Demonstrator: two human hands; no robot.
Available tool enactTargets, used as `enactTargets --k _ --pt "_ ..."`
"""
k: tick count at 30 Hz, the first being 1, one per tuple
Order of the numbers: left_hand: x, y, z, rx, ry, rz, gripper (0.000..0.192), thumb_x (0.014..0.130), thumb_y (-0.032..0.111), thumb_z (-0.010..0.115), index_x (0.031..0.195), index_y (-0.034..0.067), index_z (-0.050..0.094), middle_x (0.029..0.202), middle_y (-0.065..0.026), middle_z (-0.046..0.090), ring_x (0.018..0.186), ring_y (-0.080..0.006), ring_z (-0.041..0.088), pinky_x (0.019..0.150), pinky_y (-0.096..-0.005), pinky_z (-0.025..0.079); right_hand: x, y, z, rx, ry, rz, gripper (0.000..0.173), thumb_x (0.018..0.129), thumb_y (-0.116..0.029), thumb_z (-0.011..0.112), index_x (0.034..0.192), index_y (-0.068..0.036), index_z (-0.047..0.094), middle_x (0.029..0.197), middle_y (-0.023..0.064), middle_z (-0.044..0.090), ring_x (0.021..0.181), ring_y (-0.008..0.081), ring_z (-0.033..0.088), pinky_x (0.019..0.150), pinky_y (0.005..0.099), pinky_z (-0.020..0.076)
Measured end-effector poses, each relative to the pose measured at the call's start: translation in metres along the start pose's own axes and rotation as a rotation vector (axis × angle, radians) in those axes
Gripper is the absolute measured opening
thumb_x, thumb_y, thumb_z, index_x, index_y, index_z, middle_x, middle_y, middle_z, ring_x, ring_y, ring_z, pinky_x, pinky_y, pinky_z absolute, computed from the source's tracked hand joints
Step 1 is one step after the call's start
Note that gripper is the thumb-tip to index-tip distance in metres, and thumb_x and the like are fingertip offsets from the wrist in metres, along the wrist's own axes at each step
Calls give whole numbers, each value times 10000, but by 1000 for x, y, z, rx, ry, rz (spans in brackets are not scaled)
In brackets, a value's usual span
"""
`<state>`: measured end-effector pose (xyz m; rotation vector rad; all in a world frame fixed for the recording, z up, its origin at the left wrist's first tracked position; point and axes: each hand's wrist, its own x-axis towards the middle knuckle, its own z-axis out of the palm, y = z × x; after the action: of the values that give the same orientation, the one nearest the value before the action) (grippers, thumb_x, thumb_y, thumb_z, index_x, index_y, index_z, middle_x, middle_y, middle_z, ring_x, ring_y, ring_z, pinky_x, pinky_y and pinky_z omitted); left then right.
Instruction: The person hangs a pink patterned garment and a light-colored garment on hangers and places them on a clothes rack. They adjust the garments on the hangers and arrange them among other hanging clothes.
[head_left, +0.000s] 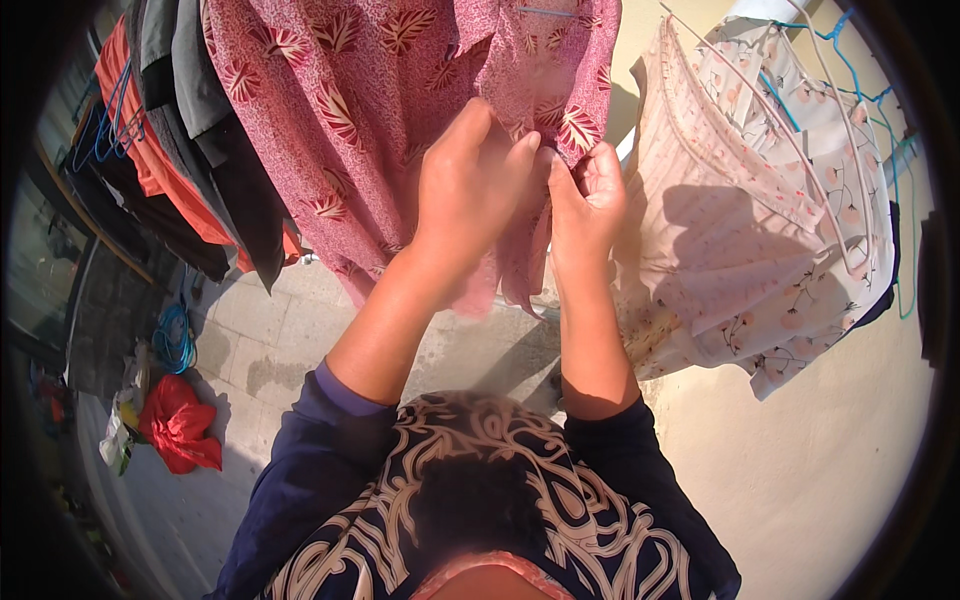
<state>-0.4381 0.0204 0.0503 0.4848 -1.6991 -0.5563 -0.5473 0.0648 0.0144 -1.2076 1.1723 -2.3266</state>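
A pink garment (397, 82) with dark red and cream leaf motifs hangs in front of me, its folds reaching below my hands. My right hand (589, 184) pinches the garment's edge between thumb and curled fingers. Close beside it, my left hand (469, 180) is slightly blurred, its fingers bent in at the same edge. The two thumbs almost meet there. What lies under the left fingers is hidden by the hand.
At right, a pale pink garment (705, 187) and a white floral-print garment (817, 315) hang by a cream wall (810, 480). Dark and orange clothes (142, 165) hang at left. On the paved floor (255, 315) lie a red plastic bag (180, 427) and coiled blue hose (174, 337).
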Motion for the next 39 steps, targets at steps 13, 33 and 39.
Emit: enactTargets --k 13,33,39 --pt "-2 11 -6 -245 -214 172 136 933 22 634 1058 -20 670 957 -92 569 959 -184 564 812 -281 465 -10 -16 -2 150 -53 11 89 907 27 605 960 -6 541 910 -17 525 859 49 472 757 215 425" --pt "4 19 -3 452 -64 223 234 812 -29 635 1026 51 688 872 -158 559 780 -345 603 684 -413 495 -7 -18 -18 198 -71 129 140 863 44 613 977 -35 596 882 -20 597 776 35 538 678 211 448" --pt "9 17 -6 431 -102 143 212 803 -30 626 1000 35 674 874 -164 561 805 -372 605 704 -433 496 -6 -3 -19 -744 -91 -179 131 825 60 625 922 -22 596 788 -3 533 735 57 509 650 256 442"
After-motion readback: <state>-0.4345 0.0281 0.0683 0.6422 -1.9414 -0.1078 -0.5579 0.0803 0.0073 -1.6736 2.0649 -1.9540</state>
